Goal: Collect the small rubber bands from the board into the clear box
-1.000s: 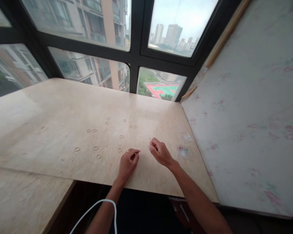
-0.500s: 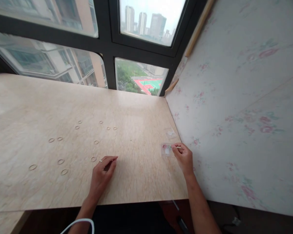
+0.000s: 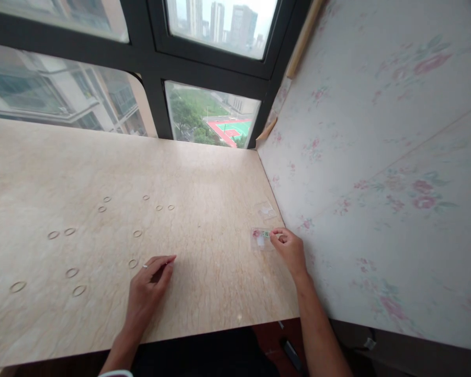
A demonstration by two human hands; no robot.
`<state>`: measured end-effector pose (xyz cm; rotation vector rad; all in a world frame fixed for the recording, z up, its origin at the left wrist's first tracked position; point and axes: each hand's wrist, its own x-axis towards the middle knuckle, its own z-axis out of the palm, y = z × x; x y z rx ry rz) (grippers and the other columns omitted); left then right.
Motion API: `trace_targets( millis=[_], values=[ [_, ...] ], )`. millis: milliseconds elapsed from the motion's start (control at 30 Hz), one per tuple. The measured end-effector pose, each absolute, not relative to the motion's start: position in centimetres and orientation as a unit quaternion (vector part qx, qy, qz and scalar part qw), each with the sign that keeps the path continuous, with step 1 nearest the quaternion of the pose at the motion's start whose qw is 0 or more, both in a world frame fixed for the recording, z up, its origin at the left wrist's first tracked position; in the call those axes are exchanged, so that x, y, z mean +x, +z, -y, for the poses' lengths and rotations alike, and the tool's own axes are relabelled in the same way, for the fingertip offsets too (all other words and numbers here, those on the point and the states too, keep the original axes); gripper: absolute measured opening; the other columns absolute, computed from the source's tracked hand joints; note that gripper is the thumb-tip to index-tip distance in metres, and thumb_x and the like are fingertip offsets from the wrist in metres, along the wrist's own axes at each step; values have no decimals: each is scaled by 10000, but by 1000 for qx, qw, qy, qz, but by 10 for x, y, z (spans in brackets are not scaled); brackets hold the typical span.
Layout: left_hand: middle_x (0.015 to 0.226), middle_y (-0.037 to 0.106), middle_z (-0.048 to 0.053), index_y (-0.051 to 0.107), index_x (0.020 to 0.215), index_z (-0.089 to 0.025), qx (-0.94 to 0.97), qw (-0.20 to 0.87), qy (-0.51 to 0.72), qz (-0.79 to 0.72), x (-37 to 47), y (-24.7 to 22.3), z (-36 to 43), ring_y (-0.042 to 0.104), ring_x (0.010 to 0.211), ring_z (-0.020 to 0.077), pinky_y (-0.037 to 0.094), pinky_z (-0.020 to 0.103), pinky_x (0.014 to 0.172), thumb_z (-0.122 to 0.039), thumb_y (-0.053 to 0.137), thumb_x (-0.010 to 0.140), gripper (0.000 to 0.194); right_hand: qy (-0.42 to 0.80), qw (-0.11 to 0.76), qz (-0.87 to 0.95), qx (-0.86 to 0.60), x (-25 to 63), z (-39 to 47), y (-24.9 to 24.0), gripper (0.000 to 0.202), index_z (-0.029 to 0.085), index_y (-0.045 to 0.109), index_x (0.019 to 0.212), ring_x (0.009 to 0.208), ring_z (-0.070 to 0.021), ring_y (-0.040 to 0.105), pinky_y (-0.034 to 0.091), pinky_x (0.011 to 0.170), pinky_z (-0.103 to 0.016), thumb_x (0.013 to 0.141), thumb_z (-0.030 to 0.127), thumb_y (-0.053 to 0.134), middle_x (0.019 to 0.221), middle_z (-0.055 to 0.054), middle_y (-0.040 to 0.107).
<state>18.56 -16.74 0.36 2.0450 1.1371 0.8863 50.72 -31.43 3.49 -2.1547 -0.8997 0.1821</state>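
My right hand (image 3: 292,250) was at the right side of a shallow clear plastic box (image 3: 255,246), thumb and forefinger nearly pinched together over it; I cannot tell whether they had hold of anything. The box lay near the right edge of the worktop (image 3: 220,283), roughly midway between the far and near corners, and showed something red, something green beside my fingertips and a whitish patch. Just behind it, closer to that edge, lay another clear plastic piece (image 3: 267,210) with a whitish patch. My left hand (image 3: 147,285) was half curled above the near edge, thumb close to forefinger, with any held thing too small to make out. Twelve thin rings (image 3: 72,268) lay loose on the worktop's left half.
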Motion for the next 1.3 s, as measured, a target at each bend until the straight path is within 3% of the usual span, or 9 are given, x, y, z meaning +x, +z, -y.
trace_targets(
  millis=[433, 933, 1300],
  values=[
    [917, 696, 42, 685, 880, -213, 770, 321, 342, -432, 186, 6, 169, 654, 841, 198, 534, 322, 766, -374, 523, 833, 233, 20, 270, 396, -878, 511, 311, 39, 297, 203, 627, 688, 401, -107, 402, 225, 443, -236, 804, 453, 516, 423, 49, 467],
    [919, 693, 45, 683, 886, -204, 769, 329, 335, -433, 186, 6, 170, 652, 846, 192, 528, 311, 763, -363, 517, 840, 234, -18, 147, 411, -900, 513, 307, 47, 243, 228, 720, 856, 500, -139, 529, 244, 486, -240, 821, 360, 519, 562, -9, 633],
    [922, 694, 50, 685, 883, -207, 771, 325, 334, -435, 187, 6, 171, 650, 852, 198, 532, 322, 768, -365, 519, 837, 234, 0, 144, 425, -894, 517, 307, 46, 238, 235, 713, 831, 508, -139, 538, 243, 483, -240, 819, 354, 508, 566, -3, 632]
  ],
)
